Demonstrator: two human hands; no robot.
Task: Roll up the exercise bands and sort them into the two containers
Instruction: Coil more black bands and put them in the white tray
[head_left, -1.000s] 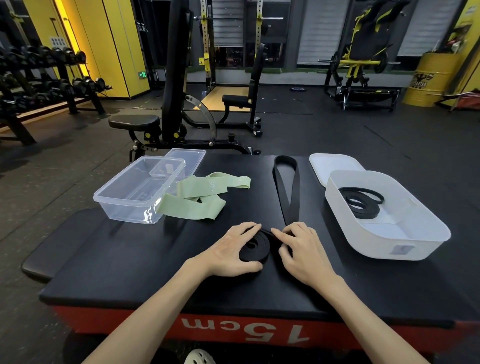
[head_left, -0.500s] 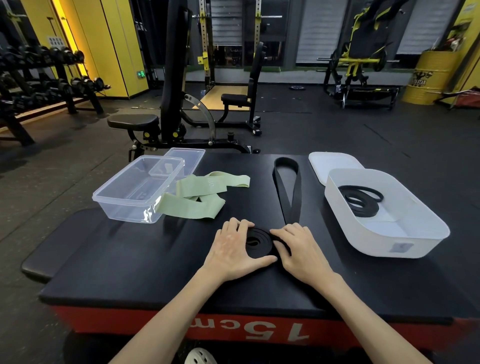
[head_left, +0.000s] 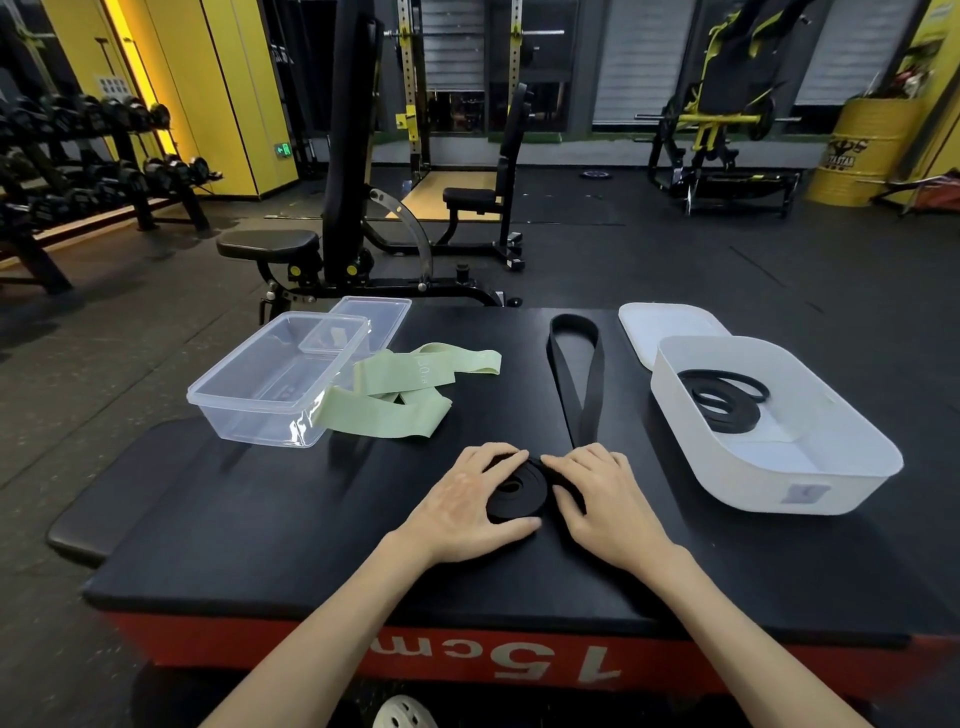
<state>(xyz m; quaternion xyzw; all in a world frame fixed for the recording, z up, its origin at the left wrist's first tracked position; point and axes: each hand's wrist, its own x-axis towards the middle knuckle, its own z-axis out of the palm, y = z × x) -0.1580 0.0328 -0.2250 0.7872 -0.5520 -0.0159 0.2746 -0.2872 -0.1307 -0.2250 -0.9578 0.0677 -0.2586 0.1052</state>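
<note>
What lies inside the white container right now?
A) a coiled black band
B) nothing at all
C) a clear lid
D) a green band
A: a coiled black band lies on the floor of the white container; the green bands are outside, beside the clear container.

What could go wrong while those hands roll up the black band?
1. The black band coil is held only between the left hand and the right hand. If either lets go, it may spring open.
2. Its unrolled loop lies long behind the coil, so the roll could go lopsided.
3. The rolled band in the white container looks loose, so this one might uncoil there too.
</note>
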